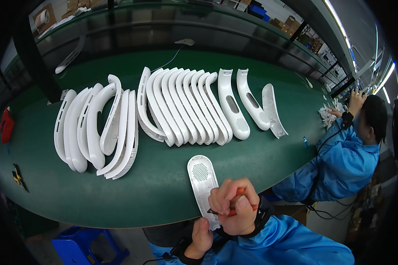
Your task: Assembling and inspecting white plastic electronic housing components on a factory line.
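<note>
My right hand (235, 205) is closed around orange-handled pliers (239, 191). Their dark jaws are over the lower part of a white curved plastic shell (202, 185). This shell lies inner side up at the table's near edge, with a patch of small round holes at its far end. My left hand (201, 236) grips the shell's near end, thumb along its side. The exact spot where the jaws meet the shell is partly hidden by my right hand.
Beyond stand a row of white shells (181, 106), a left-hand pile (77, 132) and separate shells (252, 99) on the green table (154, 176). Yellow-black pliers (17, 178) and a red object (6, 126) lie left. A blue stool (86, 245) stands below; a co-worker (340, 163) sits right.
</note>
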`<state>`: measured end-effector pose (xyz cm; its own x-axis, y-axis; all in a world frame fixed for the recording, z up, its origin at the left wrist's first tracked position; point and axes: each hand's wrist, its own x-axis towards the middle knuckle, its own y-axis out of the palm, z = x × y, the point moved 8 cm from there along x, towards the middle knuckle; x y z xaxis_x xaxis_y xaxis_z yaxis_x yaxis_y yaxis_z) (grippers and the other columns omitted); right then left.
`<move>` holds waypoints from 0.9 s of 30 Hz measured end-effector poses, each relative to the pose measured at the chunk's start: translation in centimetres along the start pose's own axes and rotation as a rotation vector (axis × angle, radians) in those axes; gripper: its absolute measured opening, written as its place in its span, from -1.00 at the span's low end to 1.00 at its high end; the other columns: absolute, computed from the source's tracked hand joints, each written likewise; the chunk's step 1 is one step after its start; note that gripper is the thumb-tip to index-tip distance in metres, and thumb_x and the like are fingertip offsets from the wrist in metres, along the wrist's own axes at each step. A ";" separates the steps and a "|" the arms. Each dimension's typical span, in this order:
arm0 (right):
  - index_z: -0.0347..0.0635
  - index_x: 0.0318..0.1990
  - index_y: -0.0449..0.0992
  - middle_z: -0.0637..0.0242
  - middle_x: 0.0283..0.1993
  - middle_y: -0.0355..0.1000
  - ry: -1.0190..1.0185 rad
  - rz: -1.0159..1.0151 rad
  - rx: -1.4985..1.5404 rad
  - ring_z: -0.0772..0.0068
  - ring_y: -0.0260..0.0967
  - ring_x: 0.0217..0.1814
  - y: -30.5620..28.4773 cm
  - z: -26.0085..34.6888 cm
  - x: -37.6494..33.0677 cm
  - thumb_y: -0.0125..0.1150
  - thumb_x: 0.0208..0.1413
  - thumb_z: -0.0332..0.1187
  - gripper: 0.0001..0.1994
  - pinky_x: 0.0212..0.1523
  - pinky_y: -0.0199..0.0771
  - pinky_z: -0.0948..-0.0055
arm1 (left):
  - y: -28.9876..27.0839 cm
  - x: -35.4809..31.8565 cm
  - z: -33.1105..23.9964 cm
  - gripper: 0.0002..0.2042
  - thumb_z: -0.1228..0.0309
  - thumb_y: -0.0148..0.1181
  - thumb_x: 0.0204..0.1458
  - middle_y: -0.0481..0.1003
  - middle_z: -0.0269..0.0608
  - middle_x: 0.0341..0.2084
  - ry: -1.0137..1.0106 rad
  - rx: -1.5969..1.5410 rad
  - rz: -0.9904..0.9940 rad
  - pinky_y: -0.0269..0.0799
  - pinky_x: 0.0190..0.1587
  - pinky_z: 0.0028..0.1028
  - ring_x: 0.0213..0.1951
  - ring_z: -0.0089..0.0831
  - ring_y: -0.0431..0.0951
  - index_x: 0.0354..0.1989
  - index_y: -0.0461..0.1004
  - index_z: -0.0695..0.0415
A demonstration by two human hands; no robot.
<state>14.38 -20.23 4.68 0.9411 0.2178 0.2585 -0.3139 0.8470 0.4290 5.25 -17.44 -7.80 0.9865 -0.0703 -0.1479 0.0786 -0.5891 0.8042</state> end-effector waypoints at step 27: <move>-0.25 -0.26 0.26 0.32 -0.54 0.14 0.096 0.156 -0.013 0.61 -0.08 -0.60 -1.0 0.5 0.5 0.00 0.25 -0.14 -0.70 -0.55 -0.03 0.51 | 0.1 0.2 -1.1 -0.36 -0.08 -0.30 0.27 0.53 -0.04 -0.43 0.021 0.169 -0.104 0.45 -0.27 -0.45 -0.41 -0.39 0.53 -0.20 0.43 0.39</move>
<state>15.07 -21.19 4.81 0.8889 0.3919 0.2373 -0.4562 0.8055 0.3783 5.57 -16.65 -7.14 0.9772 0.0137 -0.2117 0.1566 -0.7194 0.6767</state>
